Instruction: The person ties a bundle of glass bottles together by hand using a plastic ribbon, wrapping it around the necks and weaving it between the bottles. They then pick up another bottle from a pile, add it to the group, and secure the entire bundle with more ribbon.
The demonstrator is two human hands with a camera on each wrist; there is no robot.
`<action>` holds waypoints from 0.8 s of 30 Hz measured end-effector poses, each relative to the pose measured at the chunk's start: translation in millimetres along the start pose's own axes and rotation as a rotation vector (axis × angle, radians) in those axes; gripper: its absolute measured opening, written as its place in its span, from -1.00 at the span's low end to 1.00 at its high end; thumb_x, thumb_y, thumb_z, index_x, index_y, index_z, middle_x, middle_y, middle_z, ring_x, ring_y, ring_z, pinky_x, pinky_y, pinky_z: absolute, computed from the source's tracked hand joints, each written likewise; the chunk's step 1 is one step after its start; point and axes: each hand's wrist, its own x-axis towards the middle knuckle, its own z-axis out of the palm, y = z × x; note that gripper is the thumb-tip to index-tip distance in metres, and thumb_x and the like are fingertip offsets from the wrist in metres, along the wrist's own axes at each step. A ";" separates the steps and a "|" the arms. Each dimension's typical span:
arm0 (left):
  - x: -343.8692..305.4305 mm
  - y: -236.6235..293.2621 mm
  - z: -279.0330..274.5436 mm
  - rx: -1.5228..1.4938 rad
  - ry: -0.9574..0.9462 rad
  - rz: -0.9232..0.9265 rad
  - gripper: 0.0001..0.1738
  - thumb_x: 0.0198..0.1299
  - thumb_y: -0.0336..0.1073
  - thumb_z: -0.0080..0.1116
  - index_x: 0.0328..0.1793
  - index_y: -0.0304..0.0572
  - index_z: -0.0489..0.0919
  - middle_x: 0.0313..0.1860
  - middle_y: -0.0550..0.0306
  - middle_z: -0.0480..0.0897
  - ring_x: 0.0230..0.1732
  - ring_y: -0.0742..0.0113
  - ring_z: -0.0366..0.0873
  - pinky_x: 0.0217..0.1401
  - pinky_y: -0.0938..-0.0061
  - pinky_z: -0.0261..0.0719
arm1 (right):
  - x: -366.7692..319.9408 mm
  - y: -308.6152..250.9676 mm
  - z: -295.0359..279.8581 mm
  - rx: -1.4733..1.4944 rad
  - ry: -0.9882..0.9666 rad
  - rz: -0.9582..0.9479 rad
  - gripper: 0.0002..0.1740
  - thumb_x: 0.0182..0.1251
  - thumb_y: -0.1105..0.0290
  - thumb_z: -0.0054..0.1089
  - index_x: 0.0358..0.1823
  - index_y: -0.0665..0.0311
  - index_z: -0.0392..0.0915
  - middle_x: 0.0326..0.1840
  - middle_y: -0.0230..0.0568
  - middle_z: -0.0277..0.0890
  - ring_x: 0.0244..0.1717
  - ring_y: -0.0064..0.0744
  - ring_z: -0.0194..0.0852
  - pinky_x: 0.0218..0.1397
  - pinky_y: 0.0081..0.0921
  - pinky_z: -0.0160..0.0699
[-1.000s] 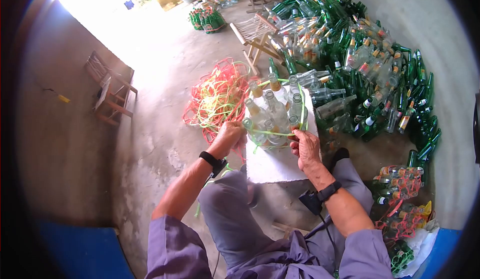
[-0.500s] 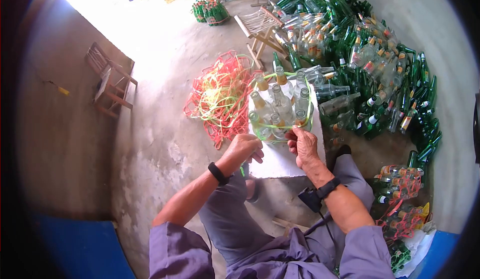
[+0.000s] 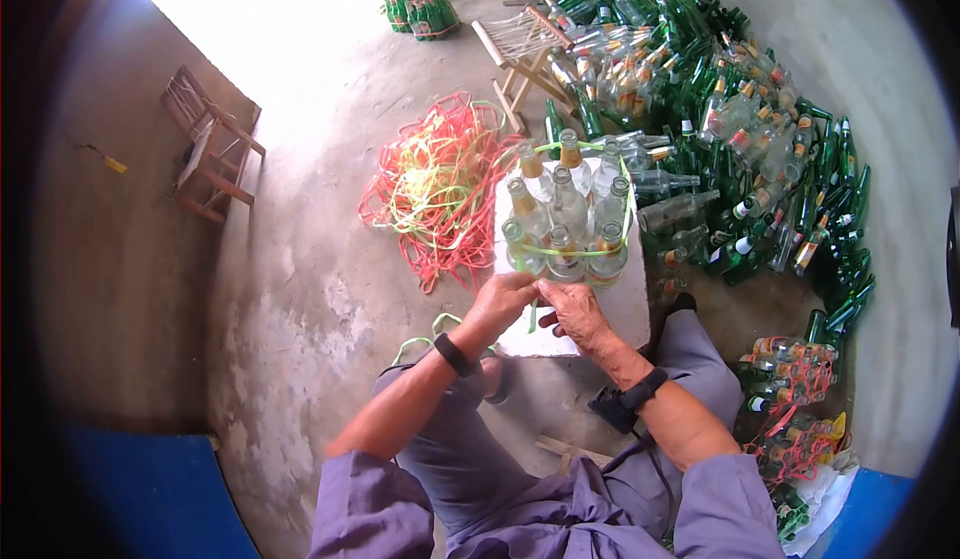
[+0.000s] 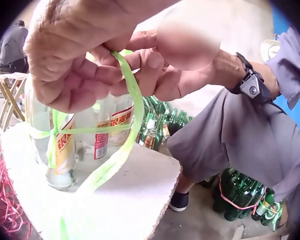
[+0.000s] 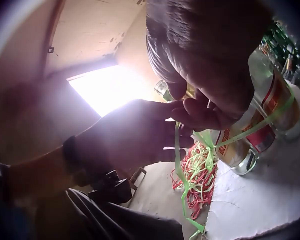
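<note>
Several clear glass bottles (image 3: 567,204) stand grouped on a white board (image 3: 625,309), with green strap (image 3: 570,252) round their necks and, in the left wrist view, another green band (image 4: 90,131) round their bodies. My left hand (image 3: 502,302) and right hand (image 3: 580,317) meet at the near side of the group. In the left wrist view the left hand (image 4: 80,55) pinches a green strip (image 4: 132,90) that hangs down over the board. The right hand's fingers (image 4: 147,70) are curled beside it at the strip's top; in the right wrist view the right hand (image 5: 205,60) touches the left.
Tangled red and green strap (image 3: 440,194) lies on the floor left of the board. A large heap of bottles (image 3: 700,109) fills the right side. A folding stool (image 3: 520,54) stands beyond, a wooden chair (image 3: 210,149) at the left, and tied bottles (image 3: 795,369) at lower right.
Both hands have come together at the near side of the bottles. The right hand has left the strap at the bottle necks, moving left and nearer the body; the left has moved right.
</note>
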 end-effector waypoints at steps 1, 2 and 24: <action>0.8 -2.2 -0.3 0.004 0.011 0.030 -0.72 0.42 -0.25 0.16 -0.10 -0.41 0.68 -0.33 0.34 0.62 -0.26 0.61 0.46 -0.21 0.54 0.45 | -2.5 -1.2 1.9 0.051 -0.008 0.062 -0.46 0.48 -0.04 0.09 0.11 0.32 0.61 -0.22 -0.26 0.68 -0.44 -0.52 0.59 -0.53 -0.63 0.41; 0.8 -4.5 -0.9 0.002 0.011 0.030 -0.72 0.42 -0.25 0.16 -0.10 -0.41 0.68 -0.33 0.34 0.62 -0.26 0.61 0.46 -0.21 0.54 0.45 | -5.1 -1.5 3.5 0.117 -0.032 0.084 -0.40 0.48 -0.12 0.08 0.13 0.33 0.56 -0.23 -0.22 0.68 -0.46 -0.52 0.56 -0.52 -0.62 0.41; 12.9 22.0 4.7 -0.317 0.329 -0.034 -0.78 0.36 -0.28 0.09 -0.25 -0.26 0.64 -0.52 0.15 0.69 -0.55 0.52 0.56 -0.47 0.63 0.46 | -0.4 28.6 -3.4 0.074 0.011 0.053 -0.61 0.51 0.10 0.17 -0.26 0.35 0.58 -0.58 -0.54 0.35 -0.70 -0.76 0.11 -0.67 -0.69 0.07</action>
